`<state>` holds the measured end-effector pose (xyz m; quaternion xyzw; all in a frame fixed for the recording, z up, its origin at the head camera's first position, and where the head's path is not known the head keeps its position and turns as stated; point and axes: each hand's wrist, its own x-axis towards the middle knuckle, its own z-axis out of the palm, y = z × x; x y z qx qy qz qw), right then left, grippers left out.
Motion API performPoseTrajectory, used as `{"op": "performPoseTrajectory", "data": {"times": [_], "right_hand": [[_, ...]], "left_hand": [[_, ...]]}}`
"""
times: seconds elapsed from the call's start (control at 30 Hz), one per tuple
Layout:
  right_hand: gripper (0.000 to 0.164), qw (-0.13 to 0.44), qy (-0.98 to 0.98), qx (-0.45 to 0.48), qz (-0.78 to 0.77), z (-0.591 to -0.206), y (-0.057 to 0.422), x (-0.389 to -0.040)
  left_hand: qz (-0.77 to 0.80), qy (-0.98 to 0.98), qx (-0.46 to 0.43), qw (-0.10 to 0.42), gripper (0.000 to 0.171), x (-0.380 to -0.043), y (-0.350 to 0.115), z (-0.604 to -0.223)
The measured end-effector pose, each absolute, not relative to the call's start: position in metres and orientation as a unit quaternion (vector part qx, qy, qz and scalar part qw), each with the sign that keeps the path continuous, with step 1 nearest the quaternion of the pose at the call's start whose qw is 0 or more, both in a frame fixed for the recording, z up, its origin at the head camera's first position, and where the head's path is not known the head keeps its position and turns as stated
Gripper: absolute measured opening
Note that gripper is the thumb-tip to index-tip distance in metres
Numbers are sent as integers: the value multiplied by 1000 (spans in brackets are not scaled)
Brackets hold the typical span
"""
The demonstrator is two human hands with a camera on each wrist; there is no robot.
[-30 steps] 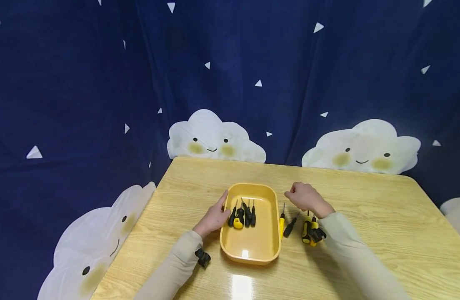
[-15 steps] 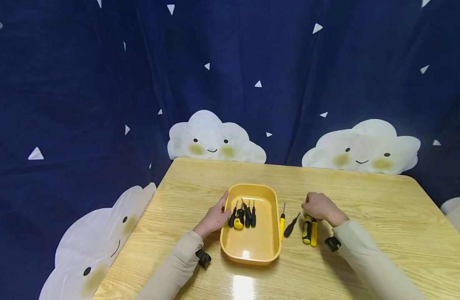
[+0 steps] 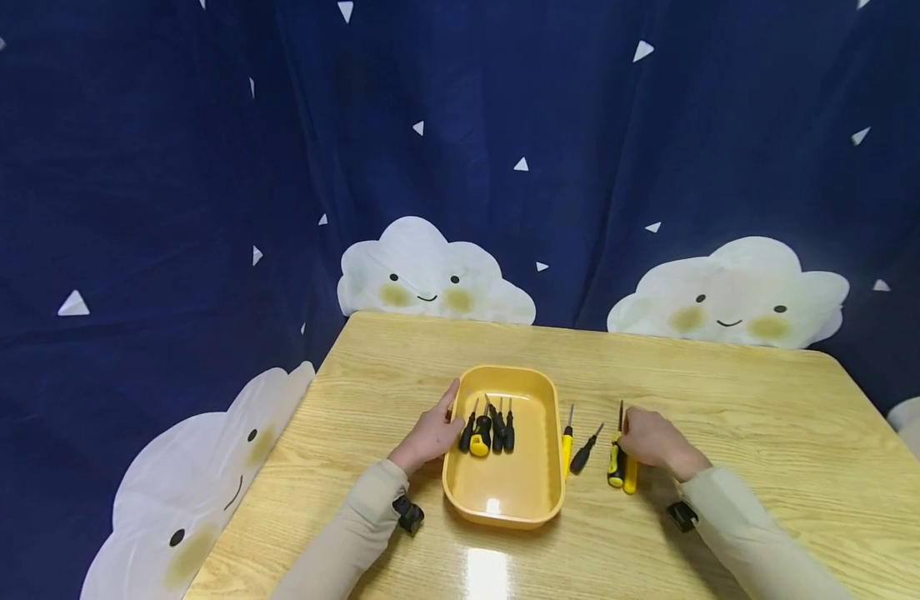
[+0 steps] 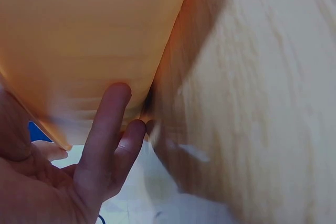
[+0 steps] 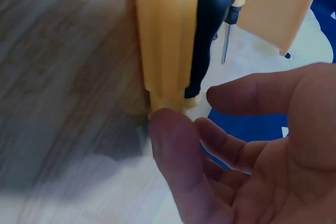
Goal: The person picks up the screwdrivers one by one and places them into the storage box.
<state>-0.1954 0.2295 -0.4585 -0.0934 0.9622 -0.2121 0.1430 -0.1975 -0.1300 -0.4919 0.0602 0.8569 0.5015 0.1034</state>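
Observation:
My left hand (image 3: 427, 436) holds the left wall of a yellow tray (image 3: 520, 492), thumb over the rim and two fingers along its outside in the left wrist view. Several screwdrivers lie in the tray, one with a stubby black-and-yellow handle (image 3: 480, 442). My right hand (image 3: 658, 442) is at the neck of a yellow-handled screwdriver (image 5: 168, 35), thumb tip over the handle's end, index finger apart from it. I cannot tell whether it pinches the shaft, hidden behind the thumb. Alongside lies a black-and-yellow screwdriver (image 3: 617, 467).
Between the tray and the right hand, a slim yellow screwdriver (image 3: 567, 450) lies along the tray's right wall, with a small black screwdriver (image 3: 582, 457) slanted beside it. All rest on a wooden table (image 3: 767, 433). A dark blue curtain (image 3: 460, 108) hangs behind.
My right hand has drawn away from the tray's far right side, rightward and back toward me, to the yellow screwdriver's neck. The left hand and tray stay in place.

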Motion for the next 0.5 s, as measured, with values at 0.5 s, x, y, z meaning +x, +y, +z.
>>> {"op": "performPoseTrajectory", "data": {"times": [0.5], "right_hand": [[10, 104, 972, -91, -190, -470, 238, -191]], "left_hand": [[496, 860, 54, 109, 68, -196, -129, -489]]}}
